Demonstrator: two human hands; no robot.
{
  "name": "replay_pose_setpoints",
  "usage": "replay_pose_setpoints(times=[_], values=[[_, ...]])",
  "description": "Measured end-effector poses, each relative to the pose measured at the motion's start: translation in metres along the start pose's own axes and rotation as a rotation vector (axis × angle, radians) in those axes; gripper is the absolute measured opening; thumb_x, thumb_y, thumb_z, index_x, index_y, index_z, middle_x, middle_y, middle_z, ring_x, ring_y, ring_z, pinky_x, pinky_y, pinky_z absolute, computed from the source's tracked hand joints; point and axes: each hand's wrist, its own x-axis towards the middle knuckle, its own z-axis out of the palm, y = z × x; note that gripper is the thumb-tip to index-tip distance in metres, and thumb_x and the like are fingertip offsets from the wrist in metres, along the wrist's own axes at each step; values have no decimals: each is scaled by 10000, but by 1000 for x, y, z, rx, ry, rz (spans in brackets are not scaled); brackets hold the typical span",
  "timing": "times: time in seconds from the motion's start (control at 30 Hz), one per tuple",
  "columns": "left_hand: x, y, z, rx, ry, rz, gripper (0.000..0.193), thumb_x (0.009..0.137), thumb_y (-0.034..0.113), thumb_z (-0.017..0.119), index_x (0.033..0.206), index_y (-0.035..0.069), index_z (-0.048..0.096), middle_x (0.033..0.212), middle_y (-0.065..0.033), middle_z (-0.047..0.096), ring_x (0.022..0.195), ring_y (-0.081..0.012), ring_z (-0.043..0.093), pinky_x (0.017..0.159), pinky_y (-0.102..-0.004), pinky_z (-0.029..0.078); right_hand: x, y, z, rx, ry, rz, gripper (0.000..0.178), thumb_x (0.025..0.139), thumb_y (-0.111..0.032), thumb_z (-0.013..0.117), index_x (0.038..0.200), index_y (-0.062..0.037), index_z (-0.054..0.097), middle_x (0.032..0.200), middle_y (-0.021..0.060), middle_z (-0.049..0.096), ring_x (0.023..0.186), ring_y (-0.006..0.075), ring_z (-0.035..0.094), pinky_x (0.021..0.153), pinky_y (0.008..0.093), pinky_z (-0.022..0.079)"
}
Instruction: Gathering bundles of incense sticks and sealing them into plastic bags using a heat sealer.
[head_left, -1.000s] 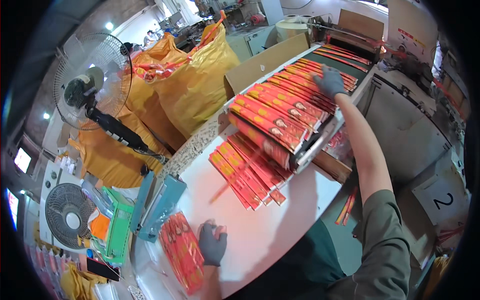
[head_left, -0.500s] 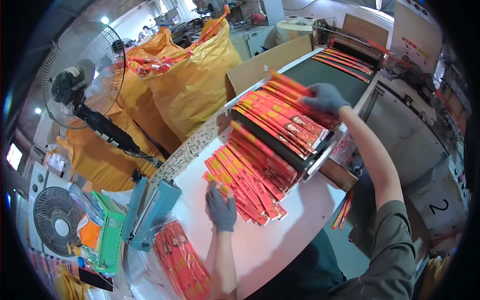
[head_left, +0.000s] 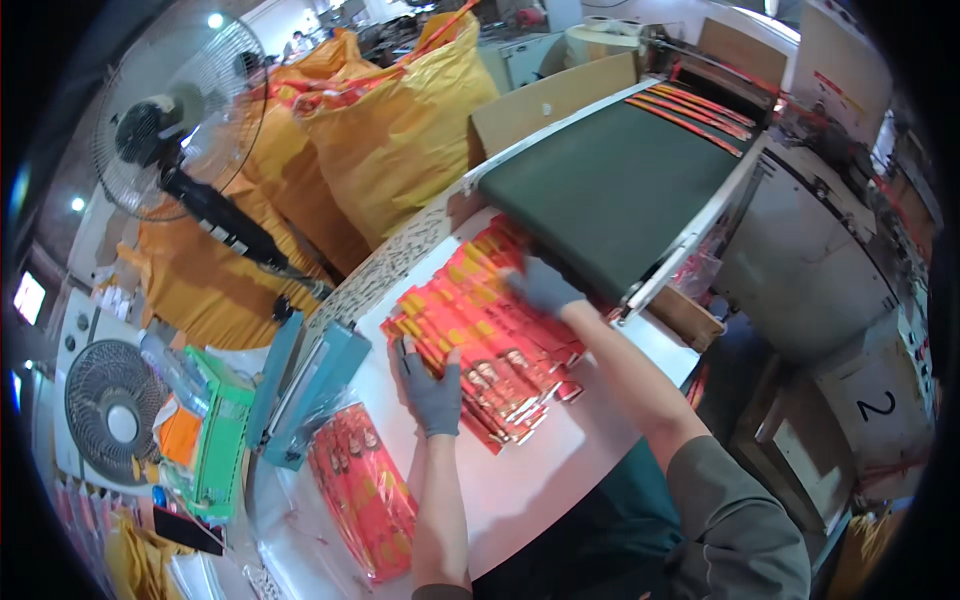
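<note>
A fanned pile of long, slim red-and-yellow printed packets [head_left: 470,325] lies on the white tabletop [head_left: 530,490], between my two hands. My left hand [head_left: 430,392], in a grey glove, rests along the pile's near left edge with thumb and fingers apart. At the pile's right side is my right hand [head_left: 545,288], also gloved; motion smears its fingers, and its grip cannot be made out. Left of my left forearm lies a bundle of similar packets in clear plastic [head_left: 365,490].
The dark green conveyor belt [head_left: 600,190] ends just above the pile, with several packets [head_left: 695,115] at its far end. A teal device [head_left: 318,395] and a green basket [head_left: 222,440] stand to the left. Beyond are yellow sacks [head_left: 400,140] and a fan [head_left: 170,130].
The packets at the belt's near end are now on the table, merged with the pile there. My right hand has come down and left with them; my left hand has shifted slightly up and left.
</note>
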Motion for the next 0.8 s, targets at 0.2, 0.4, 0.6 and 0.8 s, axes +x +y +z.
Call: replay_pose_setpoints(times=[0.2,0.4,0.6,0.8], values=[[16,-13,-17,-741,-99,-245,579,846,235,673,1277,-56,418,1204,-122,521,1121,-183,483,935,-289,397,-39,-68,34,-148,-25,-157,976,722,-619,630,1288,115,324,1022,365,568,968,456,583,816,424,477],[-82,21,-63,-1102,-213,-623,451,840,155,663,1231,3,499,1131,-75,586,975,-145,577,817,-269,486,-138,-58,60,324,-343,-90,1042,713,-542,708,1412,56,218,1203,239,546,1111,265,548,947,338,424],[-218,59,-176,-860,-625,-591,430,804,140,695,1173,-5,528,1002,-64,627,863,-134,619,781,-286,509,-304,-32,29,353,-896,-58,928,827,-370,688,1458,-22,103,1285,170,495,1134,209,513,966,359,420],[-201,79,-180,-685,-433,-446,586,730,180,765,1200,9,460,1055,-80,587,947,-178,594,817,-326,488,-306,-92,40,533,-777,-40,1033,754,-269,782,1449,-49,50,1183,154,550,1053,217,565,879,357,470]])
